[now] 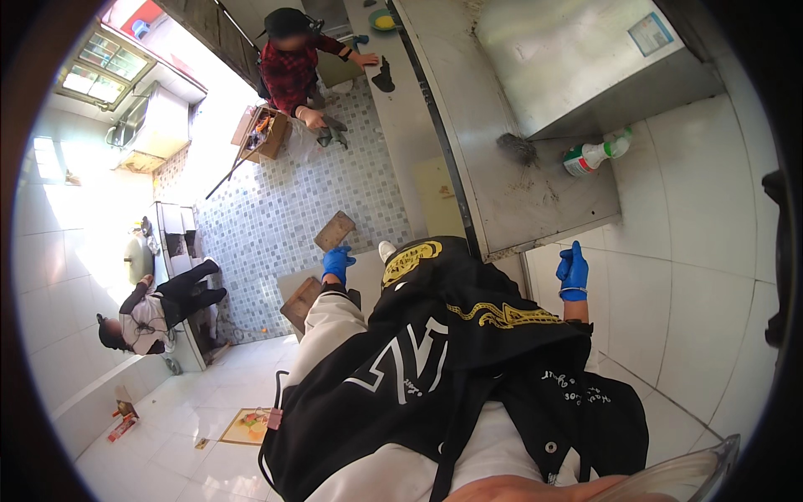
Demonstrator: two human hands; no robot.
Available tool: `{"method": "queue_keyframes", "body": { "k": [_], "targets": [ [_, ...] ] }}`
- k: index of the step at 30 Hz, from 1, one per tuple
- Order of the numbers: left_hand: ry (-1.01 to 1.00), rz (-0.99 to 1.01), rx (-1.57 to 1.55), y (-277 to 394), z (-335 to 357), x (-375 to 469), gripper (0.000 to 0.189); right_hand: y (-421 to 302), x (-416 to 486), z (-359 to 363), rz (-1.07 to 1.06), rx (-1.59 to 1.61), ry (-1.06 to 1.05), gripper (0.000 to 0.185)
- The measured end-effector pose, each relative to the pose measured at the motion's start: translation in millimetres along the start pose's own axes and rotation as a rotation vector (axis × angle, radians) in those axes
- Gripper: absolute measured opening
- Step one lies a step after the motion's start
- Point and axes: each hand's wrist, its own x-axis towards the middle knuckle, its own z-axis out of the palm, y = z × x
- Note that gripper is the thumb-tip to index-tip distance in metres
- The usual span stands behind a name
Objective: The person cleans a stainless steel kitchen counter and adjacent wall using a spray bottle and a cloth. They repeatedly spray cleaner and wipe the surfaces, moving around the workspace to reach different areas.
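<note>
My left hand (336,263), in a blue glove, hangs over the floor with its fingers loosely bent and apart; I see nothing in it. Just beyond it lies a brown rectangular block (335,230), and a wooden box or board (302,304) is beside the wrist. My right hand (572,275), also blue-gloved, is near the white tiled wall, one finger extended and the others curled, with nothing visible in it. Ahead of it is the dirty corner of a metal counter (564,210), which bears a spray bottle (586,158) and a dark wire scouring pad (516,149).
A large metal cabinet (577,63) rests on the counter. A person in a plaid shirt (290,76) holds a dark cloth (332,133) near a cardboard box (266,135). Another person (150,314) leans at a far counter. A picture (244,427) lies on the floor.
</note>
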Motion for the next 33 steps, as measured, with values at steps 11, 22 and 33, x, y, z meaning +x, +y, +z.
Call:
{"method": "queue_keyframes", "body": {
  "k": [11,22,33],
  "targets": [
    [0.077,-0.426,-0.998,86,69,-43,0.030,-69,80,-59,-0.492,-0.277,-0.005,0.038],
    [0.116,-0.106,-0.633,128,20,19,0.041,-164,236,45,-0.821,-0.155,-0.045,0.068],
    [0.377,-0.298,-0.730,177,-58,234,0.062,-183,173,41,-0.686,-0.446,-0.098,0.030]
  ]
}}
